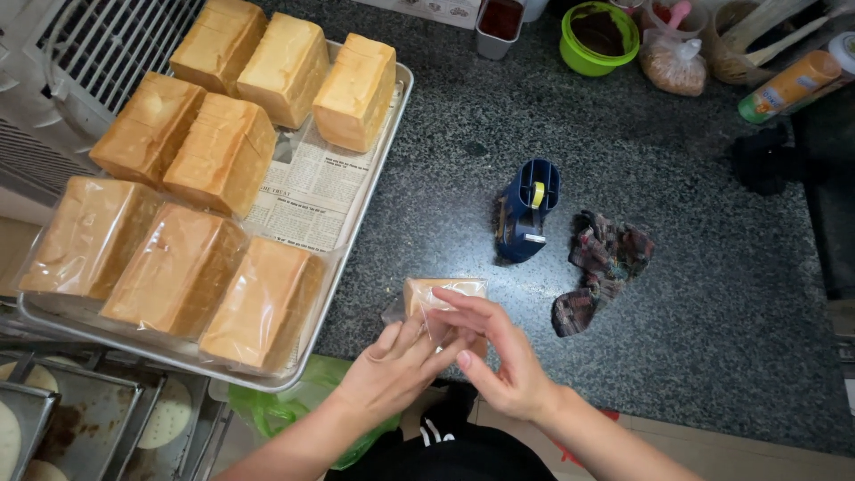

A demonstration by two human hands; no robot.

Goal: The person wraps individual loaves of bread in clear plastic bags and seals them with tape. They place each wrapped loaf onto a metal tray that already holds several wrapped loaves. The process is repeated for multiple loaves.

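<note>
Bagged bread loaf [443,294]: small, in clear wrap, lying on the dark speckled bench [712,267] close to its near edge, directly under both hands. Left hand [392,370]: fingers curled onto the near end of the wrap, pinching the loose plastic, judged to keep the bag mouth gathered. Right hand [499,356]: fingers half closed over the top of the same wrap, thumb meeting the left hand's fingertips. Blue tape dispenser [527,210]: just beyond the hands, upright, within easy reach. Checked cloth [604,267]: crumpled, to the right of the hands, apart from the loaf. Metal tray [374,178]: left of the hands, newspaper-lined, carrying bare and bagged loaves, its near corner overhanging the bench edge. Open bench lies right of and beyond the cloth; containers [598,36] line the far edge.
</note>
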